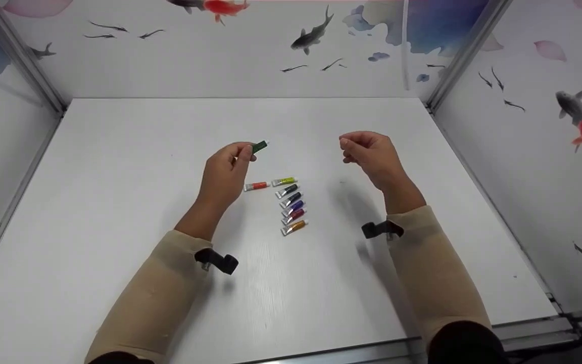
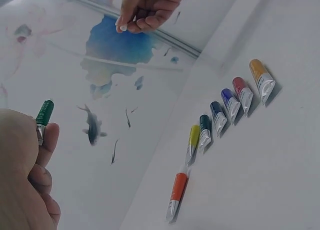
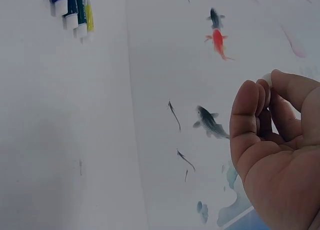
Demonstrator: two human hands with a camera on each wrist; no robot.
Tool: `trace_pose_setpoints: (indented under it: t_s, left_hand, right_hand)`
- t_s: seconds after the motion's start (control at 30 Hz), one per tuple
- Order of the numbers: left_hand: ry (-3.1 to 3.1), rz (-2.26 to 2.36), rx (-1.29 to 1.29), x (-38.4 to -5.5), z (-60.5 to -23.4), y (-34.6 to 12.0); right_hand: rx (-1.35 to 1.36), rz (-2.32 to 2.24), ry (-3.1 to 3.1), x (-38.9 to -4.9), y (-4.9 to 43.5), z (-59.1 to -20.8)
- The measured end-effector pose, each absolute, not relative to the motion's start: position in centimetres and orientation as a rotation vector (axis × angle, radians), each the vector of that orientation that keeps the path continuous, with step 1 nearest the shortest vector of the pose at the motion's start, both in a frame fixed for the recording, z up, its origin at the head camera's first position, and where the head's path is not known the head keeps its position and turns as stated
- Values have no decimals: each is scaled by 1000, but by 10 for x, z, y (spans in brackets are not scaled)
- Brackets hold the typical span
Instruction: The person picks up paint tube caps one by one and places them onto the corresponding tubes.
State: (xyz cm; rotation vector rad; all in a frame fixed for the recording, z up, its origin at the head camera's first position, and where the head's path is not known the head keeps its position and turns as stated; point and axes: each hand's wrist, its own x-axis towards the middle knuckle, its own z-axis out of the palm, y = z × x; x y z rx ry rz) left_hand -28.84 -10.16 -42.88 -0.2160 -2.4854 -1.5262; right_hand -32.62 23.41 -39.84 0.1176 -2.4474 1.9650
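Note:
My left hand point(image 1: 225, 172) pinches a small green paint tube point(image 1: 259, 147) between thumb and fingers, above the table. In the left wrist view the tube point(image 2: 44, 114) points upward, with a small whitish tip at its top. Off to the right, my right hand point(image 1: 372, 154) is raised, thumb and fingertips together. Between them is a small white cap point(image 3: 267, 80), mostly covered by the fingers in the right wrist view. The two hands are apart. On the table below lie an orange-red paint tube point(image 1: 256, 186) and a yellow-green one point(image 1: 284, 181), end to end.
Below the yellow-green tube, several more paint tubes lie in a slanted column: dark green, dark blue, purple point(image 1: 293, 208), crimson point(image 1: 293, 216) and ochre point(image 1: 294, 227). Printed panels with fish point(image 1: 312, 38) enclose the white table point(image 1: 119, 141) at the back and sides.

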Motion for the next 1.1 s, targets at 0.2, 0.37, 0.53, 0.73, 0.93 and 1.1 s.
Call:
trace_pose_setpoints:
  t_s: [0.2, 0.37, 0.53, 0.73, 0.93, 1.1]
  left_hand:
    - [-2478, -1594, -190, -283, -423, -97]
    - [-2475, -1589, -199, -281, -422, -95]
    - [-2460, -1616, -223, -279, -422, -93]
    - [-2449, -1643, -230, -277, -422, -90]
    - [-2451, -1678, -215, -273, -420, -87]
    - [-2449, -1673, -217, -271, -420, -85]
  right_hand:
    - [197, 1974, -2428, -324, 229, -394]
    - [211, 1990, -2419, -322, 225, -391]
    - [236, 1992, -2405, -319, 221, -389]
    - [295, 2000, -2376, -316, 217, -386]
    - [352, 1992, -2367, -315, 211, -387]
    - [392, 1980, -2360, -314, 206, -388]
